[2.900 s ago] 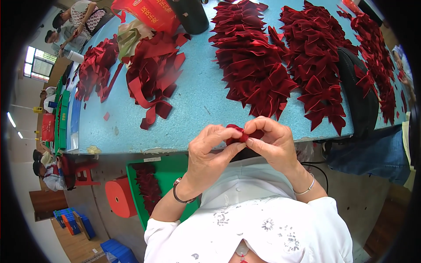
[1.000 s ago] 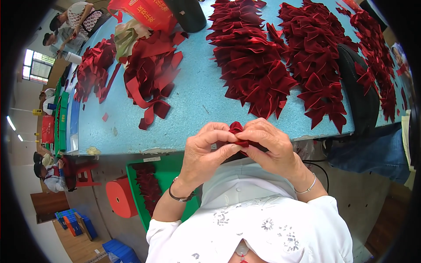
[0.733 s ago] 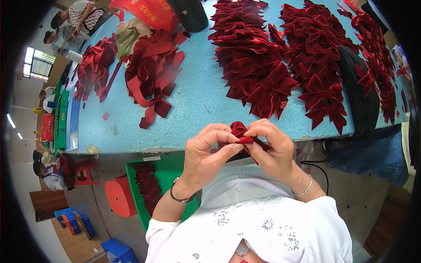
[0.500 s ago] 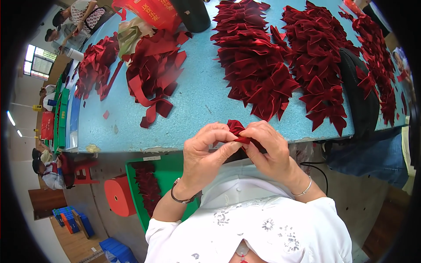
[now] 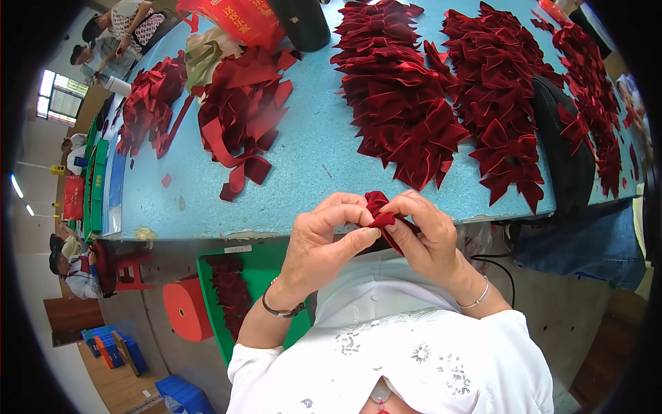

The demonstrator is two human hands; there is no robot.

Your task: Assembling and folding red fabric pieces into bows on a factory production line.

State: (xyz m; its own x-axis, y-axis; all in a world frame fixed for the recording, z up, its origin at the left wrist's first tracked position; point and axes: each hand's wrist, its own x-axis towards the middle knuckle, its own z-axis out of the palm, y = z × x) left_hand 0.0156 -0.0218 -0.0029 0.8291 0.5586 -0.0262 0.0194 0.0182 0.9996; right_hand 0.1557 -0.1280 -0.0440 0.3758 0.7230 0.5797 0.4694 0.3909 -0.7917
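Just above the near edge of the blue table, a dark red velvet bow (image 5: 379, 210) is pinched between my two hands. My left hand (image 5: 327, 238) grips its left side between thumb and forefinger. On the other side, my right hand (image 5: 422, 224) has thumb and fingers closed on the fabric, and a strip end hangs down between the hands. Beyond my hands lie long overlapping rows of finished red bows (image 5: 400, 96). To the left is a loose heap of red velvet ribbon strips (image 5: 241, 110).
The blue table (image 5: 303, 165) also holds a black cylinder (image 5: 303, 24), a red bag (image 5: 238, 21) and a black bag (image 5: 562, 148) hanging over the edge. A green bin (image 5: 265, 269) with bows sits below, beside a red roll (image 5: 186, 308). Other people work at the far left.
The red fabric between my hands has been turned and folded, and a strip end now shows below. My right thumb has shifted up onto the fabric; both hands stay in about the same place.
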